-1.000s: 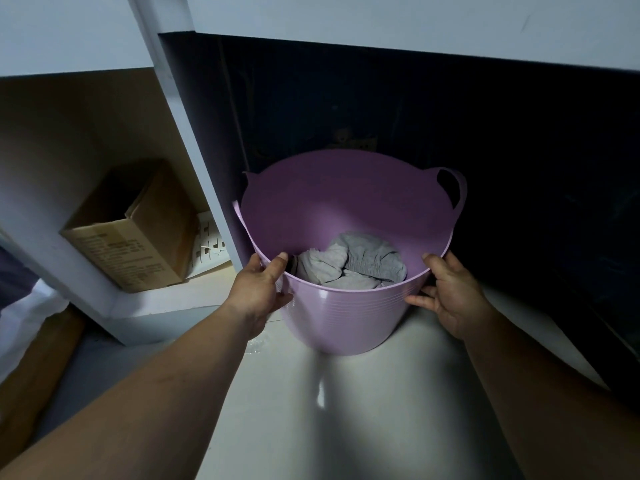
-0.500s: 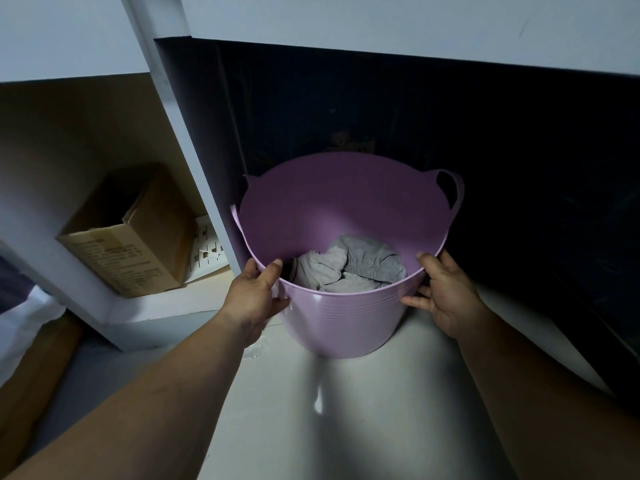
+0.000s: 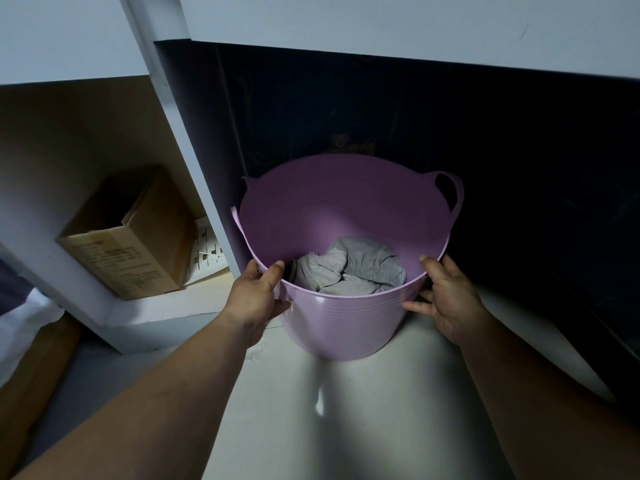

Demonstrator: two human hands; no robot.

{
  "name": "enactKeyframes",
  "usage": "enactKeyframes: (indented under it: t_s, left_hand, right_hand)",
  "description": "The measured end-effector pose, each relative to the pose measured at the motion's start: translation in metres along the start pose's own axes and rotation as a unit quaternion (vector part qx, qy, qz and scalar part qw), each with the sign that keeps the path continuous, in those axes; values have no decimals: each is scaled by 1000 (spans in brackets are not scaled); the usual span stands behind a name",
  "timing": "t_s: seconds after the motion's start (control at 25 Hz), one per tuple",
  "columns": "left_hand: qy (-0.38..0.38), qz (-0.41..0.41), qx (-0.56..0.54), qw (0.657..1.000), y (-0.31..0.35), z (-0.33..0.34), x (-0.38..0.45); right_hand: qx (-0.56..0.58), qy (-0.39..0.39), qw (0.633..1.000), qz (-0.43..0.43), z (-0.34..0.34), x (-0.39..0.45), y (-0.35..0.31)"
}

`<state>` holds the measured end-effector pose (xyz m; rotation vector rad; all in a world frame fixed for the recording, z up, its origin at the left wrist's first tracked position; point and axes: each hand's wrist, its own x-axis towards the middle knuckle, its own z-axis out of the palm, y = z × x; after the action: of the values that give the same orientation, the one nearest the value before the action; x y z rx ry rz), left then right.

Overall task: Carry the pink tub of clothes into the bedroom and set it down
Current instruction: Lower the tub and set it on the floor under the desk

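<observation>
Little changed since a second ago: pink tub (image 3: 343,317) in the same spot on the pale floor (image 3: 381,410), against the dark recess, beside the white upright panel (image 3: 194,161). Grey clothes (image 3: 349,268) bunched at the bottom as before. Left hand (image 3: 258,296) still grasping the near rim, thumb hooked inside, fingers outside. Right hand (image 3: 446,299) likewise on the rim, thumb over the edge, fingers spread along the wall. Cardboard box (image 3: 131,244) unmoved on the shelf at left.
</observation>
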<state>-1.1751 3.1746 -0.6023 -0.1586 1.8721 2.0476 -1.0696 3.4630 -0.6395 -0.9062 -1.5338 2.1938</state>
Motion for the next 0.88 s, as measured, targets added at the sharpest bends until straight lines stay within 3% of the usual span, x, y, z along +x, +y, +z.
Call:
enactKeyframes:
  t_s: [0.6, 0.88]
  left_hand:
    - [1, 4, 27, 1000, 0, 1, 0]
    - [15, -28, 79, 996, 9, -1, -1]
  right_hand:
    - [-1, 3, 1000, 6, 4, -7, -5]
    - [-21, 13, 999, 48, 8, -13, -17]
